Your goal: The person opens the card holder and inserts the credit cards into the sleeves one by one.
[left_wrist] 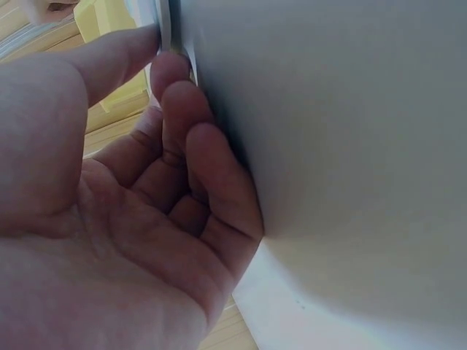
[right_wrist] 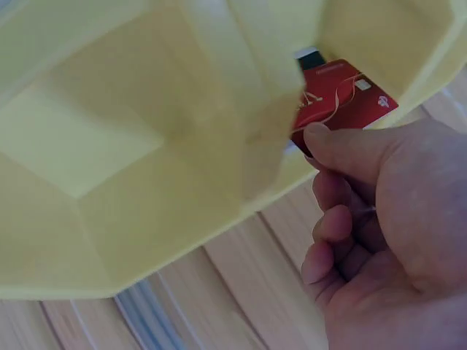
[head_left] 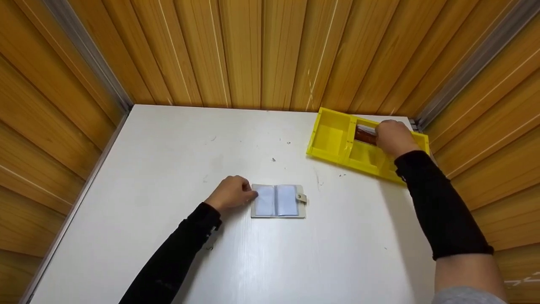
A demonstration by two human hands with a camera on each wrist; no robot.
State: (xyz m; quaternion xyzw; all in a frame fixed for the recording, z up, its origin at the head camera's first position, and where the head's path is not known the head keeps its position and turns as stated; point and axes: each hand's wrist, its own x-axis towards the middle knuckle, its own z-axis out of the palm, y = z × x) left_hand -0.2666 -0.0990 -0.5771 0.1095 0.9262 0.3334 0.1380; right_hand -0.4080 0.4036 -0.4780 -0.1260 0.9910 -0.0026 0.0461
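Note:
An opened card holder [head_left: 288, 202] with a pale cover, clear sleeves and a snap strap lies on the white table. At its left edge my left hand [head_left: 231, 194] pinches the cover between thumb and fingers; the left wrist view shows the edge of the card holder [left_wrist: 165, 25] at the thumb tip. My right hand [head_left: 394, 137] reaches into the yellow divided box [head_left: 331, 135] at the back right. In the right wrist view, the thumb and fingers of this right hand [right_wrist: 387, 197] pinch a red bank card [right_wrist: 354, 98] with a chip. A dark card edge [right_wrist: 311, 58] shows behind it.
Wood-patterned walls [head_left: 261, 50] enclose the white table [head_left: 177, 147] at the back and sides. Small dark specks [head_left: 273, 159] dot the tabletop between the card holder and the box.

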